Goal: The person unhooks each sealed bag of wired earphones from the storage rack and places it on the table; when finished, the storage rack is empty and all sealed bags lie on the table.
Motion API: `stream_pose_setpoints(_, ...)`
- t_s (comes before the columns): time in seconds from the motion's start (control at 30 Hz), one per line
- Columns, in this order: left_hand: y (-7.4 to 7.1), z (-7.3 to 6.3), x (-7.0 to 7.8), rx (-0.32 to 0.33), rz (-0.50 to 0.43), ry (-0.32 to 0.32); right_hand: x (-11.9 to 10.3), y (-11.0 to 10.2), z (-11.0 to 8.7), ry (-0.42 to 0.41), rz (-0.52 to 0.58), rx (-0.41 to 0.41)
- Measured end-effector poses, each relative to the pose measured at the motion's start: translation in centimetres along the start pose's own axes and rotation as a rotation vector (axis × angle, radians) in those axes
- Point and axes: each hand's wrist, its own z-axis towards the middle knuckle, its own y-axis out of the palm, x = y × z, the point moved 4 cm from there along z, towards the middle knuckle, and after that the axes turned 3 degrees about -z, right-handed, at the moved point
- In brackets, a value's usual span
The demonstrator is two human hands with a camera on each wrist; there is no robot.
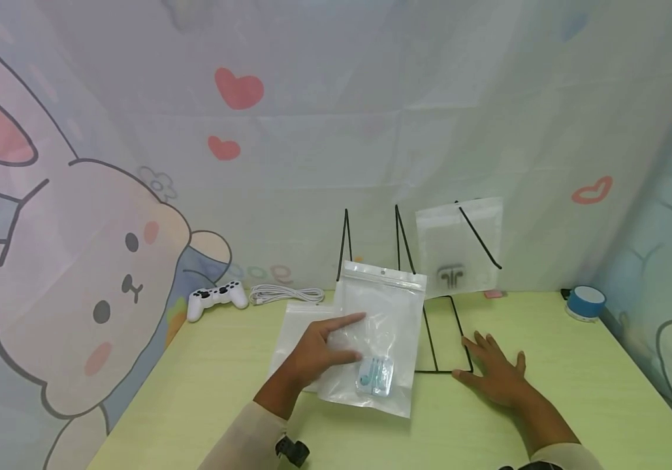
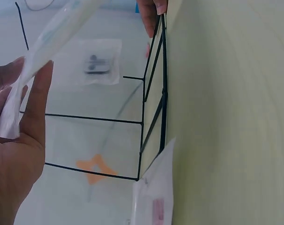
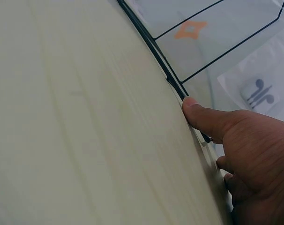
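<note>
The person wears long sleeves of a light beige, plain-looking cloth: the left sleeve (image 1: 246,438) ends in a simple, smooth edge short of the wrist, with soft creases in the fabric, and the right sleeve (image 1: 572,456) shows the same pale tone and a slightly curved hem. Beside the left cuff sits a small, chunky black device (image 1: 292,452) with rounded lobes and a dull sheen; at the right cuff only a dark, curved piece (image 1: 540,466) shows, cut off by the frame. Left hand (image 1: 315,352) and right hand (image 1: 496,375) are bare.
</note>
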Motion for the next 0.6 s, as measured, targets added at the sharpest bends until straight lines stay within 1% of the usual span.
stream_pose_setpoints(0.1,-0.2,0.1,-0.6,0.007,-0.052,-0.051,-0.1,-0.1,-0.1,-0.001,0.004,0.0)
stream_pose_setpoints(0.27,-0.8,0.2,-1.3,0.021,-0.114,-0.089,-0.5,-0.4,-0.1,-0.004,0.008,0.0)
stream_pose_setpoints(0.43,-1.7,0.5,-2.4,0.03,-0.201,-0.144,-0.5,-0.4,-0.1,0.002,0.017,-0.002)
stream_pose_setpoints(0.53,-2.4,0.5,-3.2,0.04,-0.224,-0.173,-0.3,-0.3,-0.1,0.009,0.015,-0.009)
stream_pose_setpoints(0.6,-2.9,0.4,-3.6,0.048,-0.232,-0.178,-0.2,-0.2,-0.1,0.012,0.011,-0.011)
